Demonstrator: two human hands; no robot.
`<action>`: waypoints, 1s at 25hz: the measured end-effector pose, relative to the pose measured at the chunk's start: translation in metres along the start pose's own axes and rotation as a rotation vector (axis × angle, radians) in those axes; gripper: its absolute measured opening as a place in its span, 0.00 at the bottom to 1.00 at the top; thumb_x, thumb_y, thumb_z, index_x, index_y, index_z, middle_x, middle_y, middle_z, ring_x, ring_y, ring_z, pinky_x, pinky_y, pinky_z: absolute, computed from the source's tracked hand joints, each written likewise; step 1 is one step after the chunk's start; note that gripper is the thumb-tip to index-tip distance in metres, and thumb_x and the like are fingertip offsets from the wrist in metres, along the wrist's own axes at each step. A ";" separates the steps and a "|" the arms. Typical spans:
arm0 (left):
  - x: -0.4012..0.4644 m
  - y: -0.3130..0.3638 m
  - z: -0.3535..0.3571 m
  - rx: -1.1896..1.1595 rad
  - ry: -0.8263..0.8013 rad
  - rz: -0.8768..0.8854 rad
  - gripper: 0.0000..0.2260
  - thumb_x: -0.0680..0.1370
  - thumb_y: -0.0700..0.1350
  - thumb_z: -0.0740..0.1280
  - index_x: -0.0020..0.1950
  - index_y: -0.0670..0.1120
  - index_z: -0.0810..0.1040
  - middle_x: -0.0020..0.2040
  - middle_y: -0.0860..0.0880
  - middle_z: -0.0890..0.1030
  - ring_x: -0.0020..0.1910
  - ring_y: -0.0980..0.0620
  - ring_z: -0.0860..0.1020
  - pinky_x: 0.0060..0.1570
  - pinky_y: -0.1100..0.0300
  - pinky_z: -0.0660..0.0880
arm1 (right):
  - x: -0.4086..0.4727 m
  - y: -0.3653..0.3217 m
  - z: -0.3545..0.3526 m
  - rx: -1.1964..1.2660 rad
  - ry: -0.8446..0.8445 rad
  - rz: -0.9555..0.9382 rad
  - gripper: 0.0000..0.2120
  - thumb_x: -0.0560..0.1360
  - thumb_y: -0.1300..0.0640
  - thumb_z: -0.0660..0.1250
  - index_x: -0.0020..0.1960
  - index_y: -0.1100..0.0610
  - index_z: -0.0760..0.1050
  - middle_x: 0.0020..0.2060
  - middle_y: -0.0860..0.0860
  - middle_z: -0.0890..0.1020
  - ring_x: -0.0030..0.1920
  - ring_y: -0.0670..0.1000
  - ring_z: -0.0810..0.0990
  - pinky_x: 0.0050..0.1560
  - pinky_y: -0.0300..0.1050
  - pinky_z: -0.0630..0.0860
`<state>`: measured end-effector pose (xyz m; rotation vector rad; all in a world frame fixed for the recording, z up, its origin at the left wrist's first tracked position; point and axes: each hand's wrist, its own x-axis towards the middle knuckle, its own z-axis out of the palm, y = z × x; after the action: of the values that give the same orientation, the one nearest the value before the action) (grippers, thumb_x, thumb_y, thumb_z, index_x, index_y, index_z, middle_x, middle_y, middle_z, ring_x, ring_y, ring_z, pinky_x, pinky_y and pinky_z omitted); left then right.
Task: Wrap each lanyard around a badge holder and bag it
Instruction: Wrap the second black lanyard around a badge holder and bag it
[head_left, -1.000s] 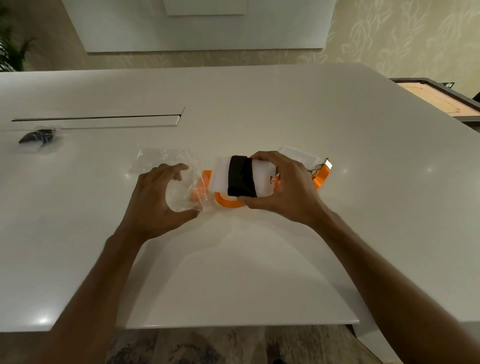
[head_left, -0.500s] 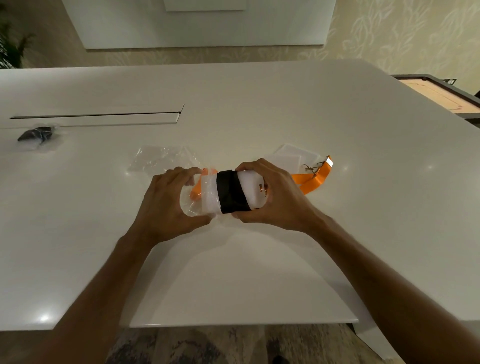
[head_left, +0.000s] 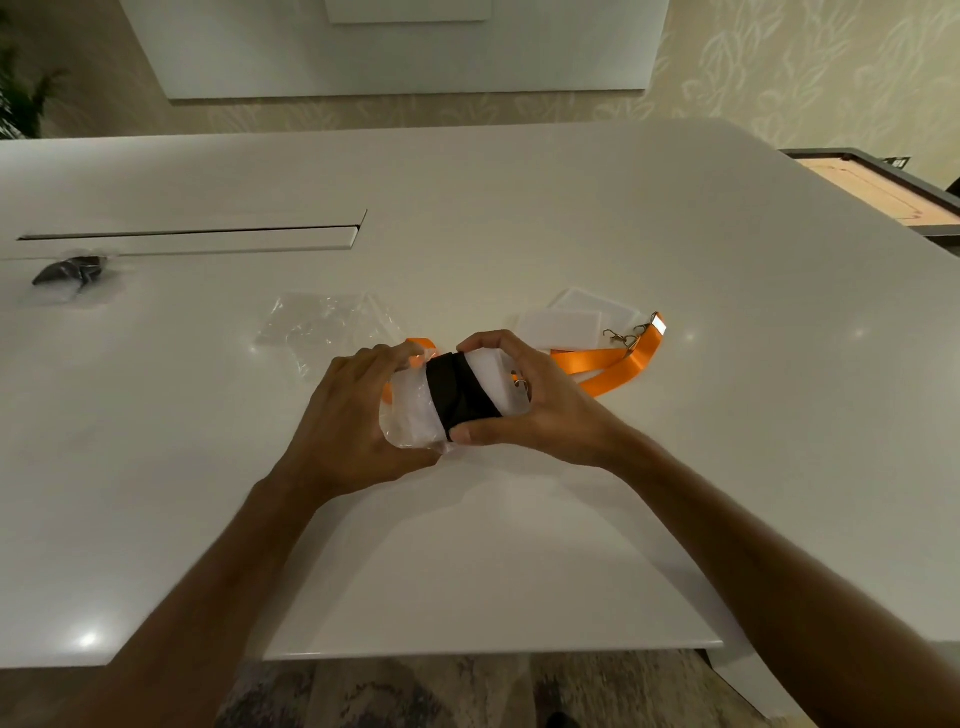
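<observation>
Between my two hands, near the middle of the white table (head_left: 519, 234), I hold a white badge holder (head_left: 491, 371) banded by a black lanyard (head_left: 460, 397). My right hand (head_left: 540, 410) pinches its right end, thumb below, fingers curled over the top. My left hand (head_left: 348, 421) grips a clear bag (head_left: 410, 415) drawn over the left end. Just behind lies an orange lanyard (head_left: 613, 364) beside spare holders (head_left: 563, 327); behind-left, loose bags (head_left: 327, 322). Toward me I see bare tabletop to the near edge; far left lies a bagged dark bundle (head_left: 70, 270).
</observation>
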<state>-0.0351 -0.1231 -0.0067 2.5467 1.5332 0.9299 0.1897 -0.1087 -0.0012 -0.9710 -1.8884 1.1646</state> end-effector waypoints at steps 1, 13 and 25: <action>0.000 0.002 0.001 -0.008 0.000 0.000 0.40 0.59 0.62 0.72 0.65 0.41 0.72 0.59 0.46 0.79 0.53 0.53 0.74 0.54 0.61 0.65 | 0.000 0.000 0.003 0.027 0.024 0.020 0.30 0.66 0.49 0.78 0.64 0.47 0.70 0.55 0.47 0.78 0.54 0.49 0.80 0.46 0.48 0.83; 0.002 0.013 0.011 -0.063 0.077 -0.011 0.38 0.60 0.63 0.70 0.64 0.44 0.71 0.56 0.50 0.78 0.49 0.55 0.75 0.50 0.67 0.66 | 0.003 0.003 0.020 0.097 0.342 -0.014 0.18 0.69 0.60 0.77 0.56 0.55 0.77 0.48 0.48 0.82 0.47 0.49 0.82 0.43 0.44 0.82; 0.002 0.015 0.016 -0.214 -0.040 -0.054 0.45 0.59 0.67 0.73 0.71 0.51 0.64 0.62 0.53 0.75 0.59 0.50 0.75 0.61 0.49 0.72 | 0.000 0.001 0.024 0.093 0.402 -0.033 0.24 0.65 0.56 0.81 0.57 0.54 0.73 0.44 0.46 0.81 0.45 0.47 0.83 0.38 0.41 0.82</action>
<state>-0.0142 -0.1246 -0.0139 2.3505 1.4001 0.9725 0.1692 -0.1176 -0.0107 -1.0304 -1.5117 0.9457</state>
